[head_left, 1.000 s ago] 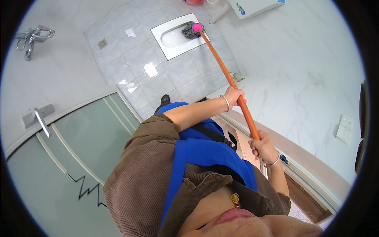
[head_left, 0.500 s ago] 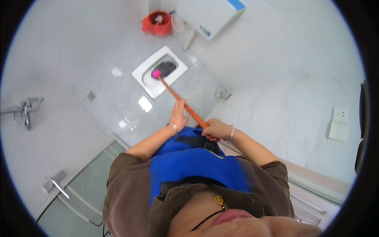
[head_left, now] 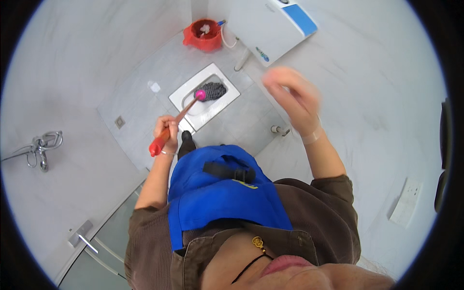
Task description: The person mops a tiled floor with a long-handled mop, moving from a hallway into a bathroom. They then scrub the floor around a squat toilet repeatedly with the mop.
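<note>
My left hand [head_left: 166, 129] is wrapped round the upper part of a mop's orange-red handle [head_left: 181, 116], just below its red end grip [head_left: 155, 146]. The handle slants away to a pink joint [head_left: 200, 94], beyond which the dark grey, stringy mop head [head_left: 215, 91] lies in the basin of a white squat toilet [head_left: 221, 106]. Raised off to the right, my right hand [head_left: 296, 102] is away from the mop and slightly blurred. Its fingers are loosely bent with a gap beside the thumb, and nothing shows in them.
A red basin [head_left: 192, 43] with something pale inside stands beyond the toilet. On the wall to its right hangs a white cistern [head_left: 263, 29] with a downpipe [head_left: 242, 59]. Low on that wall is a pipe fitting [head_left: 280, 130]. A shower tap [head_left: 42, 147] juts out at left.
My right hand has let go of the handle and risen to the right. My left hand now grips the handle and has moved left, swinging its near end left. The mop head stays in the toilet.
</note>
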Available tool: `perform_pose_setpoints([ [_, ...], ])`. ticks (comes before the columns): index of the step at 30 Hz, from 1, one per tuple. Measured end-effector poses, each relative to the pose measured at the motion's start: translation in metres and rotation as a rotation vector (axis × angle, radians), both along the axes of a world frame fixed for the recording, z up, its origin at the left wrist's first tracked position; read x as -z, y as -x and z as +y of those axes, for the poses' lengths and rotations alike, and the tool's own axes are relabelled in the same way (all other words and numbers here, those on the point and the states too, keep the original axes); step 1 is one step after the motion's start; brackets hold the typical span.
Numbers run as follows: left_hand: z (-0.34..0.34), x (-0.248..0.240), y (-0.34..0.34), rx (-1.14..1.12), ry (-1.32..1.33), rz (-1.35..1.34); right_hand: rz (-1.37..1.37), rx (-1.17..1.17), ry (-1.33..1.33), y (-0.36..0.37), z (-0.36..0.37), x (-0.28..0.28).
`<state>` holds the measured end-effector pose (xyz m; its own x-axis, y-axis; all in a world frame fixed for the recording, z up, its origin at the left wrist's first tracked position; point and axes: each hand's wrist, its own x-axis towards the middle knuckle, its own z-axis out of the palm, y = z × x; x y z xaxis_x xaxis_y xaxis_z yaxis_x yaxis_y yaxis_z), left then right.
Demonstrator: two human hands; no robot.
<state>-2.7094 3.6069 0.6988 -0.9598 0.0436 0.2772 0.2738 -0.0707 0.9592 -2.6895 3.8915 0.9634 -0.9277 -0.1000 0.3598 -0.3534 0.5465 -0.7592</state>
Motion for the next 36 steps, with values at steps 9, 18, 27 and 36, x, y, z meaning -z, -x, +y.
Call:
perform_pose_setpoints([
  [9,-0.13,-0.021,0.248,0.076,0.051,-0.053,0.711,-0.65,1.044,0.175,-0.272,-0.063],
  [18,-0.129,-0.03,0.404,0.29,-0.145,-0.085,0.7,-0.622,0.894,0.28,-0.293,-0.064],
  [27,-0.064,-0.038,0.374,0.108,-0.054,-0.228,-0.08,0.528,-0.638,0.387,0.077,0.088],
  [36,0.128,-0.034,0.383,0.022,-0.024,-0.124,0.169,0.685,-1.074,0.55,0.369,0.168],
])
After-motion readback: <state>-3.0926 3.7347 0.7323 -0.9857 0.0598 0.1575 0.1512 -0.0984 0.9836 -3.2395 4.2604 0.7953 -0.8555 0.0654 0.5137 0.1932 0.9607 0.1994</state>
